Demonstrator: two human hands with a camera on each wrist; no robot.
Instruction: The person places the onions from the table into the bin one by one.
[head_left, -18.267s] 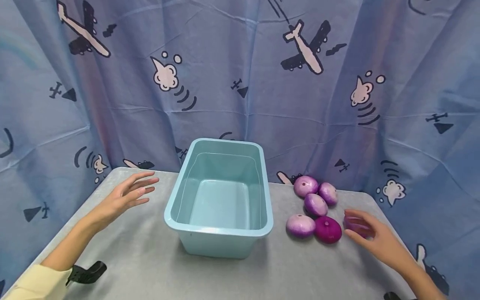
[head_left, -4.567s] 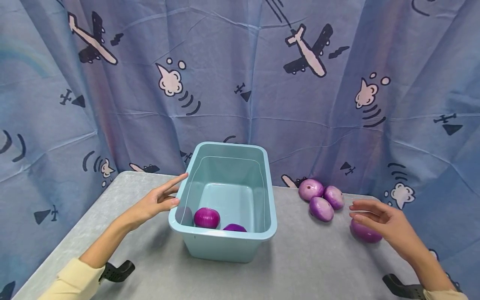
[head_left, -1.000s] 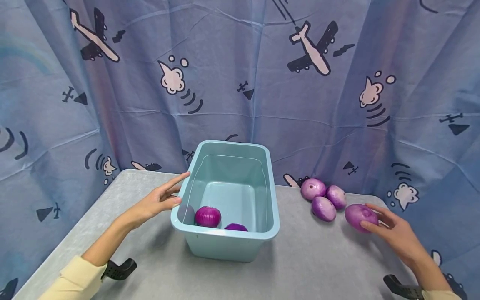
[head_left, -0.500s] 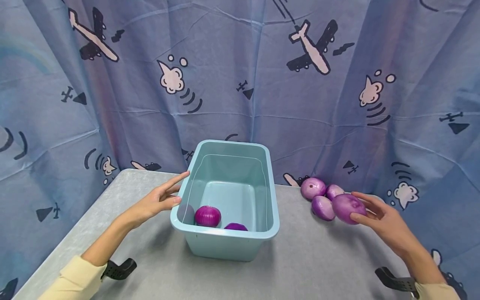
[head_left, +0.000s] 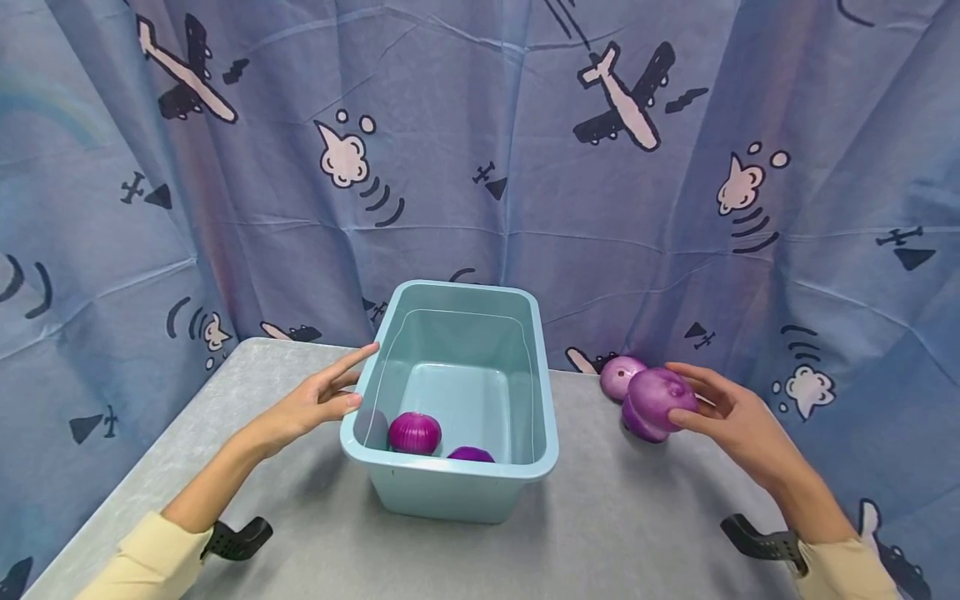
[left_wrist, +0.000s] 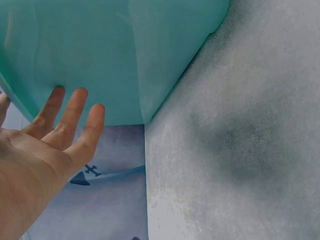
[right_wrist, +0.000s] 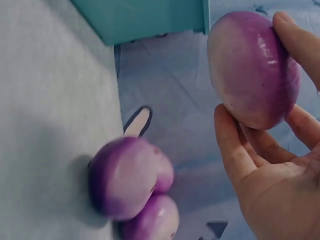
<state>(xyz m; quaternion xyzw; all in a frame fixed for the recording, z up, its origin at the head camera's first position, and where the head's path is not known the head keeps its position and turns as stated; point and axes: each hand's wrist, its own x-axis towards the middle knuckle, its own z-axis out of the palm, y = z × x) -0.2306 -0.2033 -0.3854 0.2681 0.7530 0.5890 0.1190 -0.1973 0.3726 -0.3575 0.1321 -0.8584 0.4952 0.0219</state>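
Note:
A purple onion (head_left: 660, 398) is gripped between the thumb and fingers of my right hand (head_left: 738, 425), raised above the table at the right. In the right wrist view the held onion (right_wrist: 250, 70) hangs clear of several others, among them a pale purple onion (right_wrist: 125, 177). My left hand (head_left: 307, 410) rests straight fingers against the left side of the light blue plastic bin (head_left: 450, 493). Two onions lie inside the bin: a bright magenta one (head_left: 415, 433) and a darker one (head_left: 470, 455), partly hidden by the front rim. The left wrist view shows the fingers (left_wrist: 75, 107) by the bin's wall.
Behind the held onion, an onion (head_left: 621, 377) sits at the table's back edge, and another (head_left: 641, 429) is partly covered. The grey table (head_left: 600, 533) ends at a blue curtain (head_left: 450, 167) printed with planes.
Over the last second my right hand has lifted the onion and carried it left, now in front of the remaining onions. The left hand stays put. Earlier the bin held no onions.

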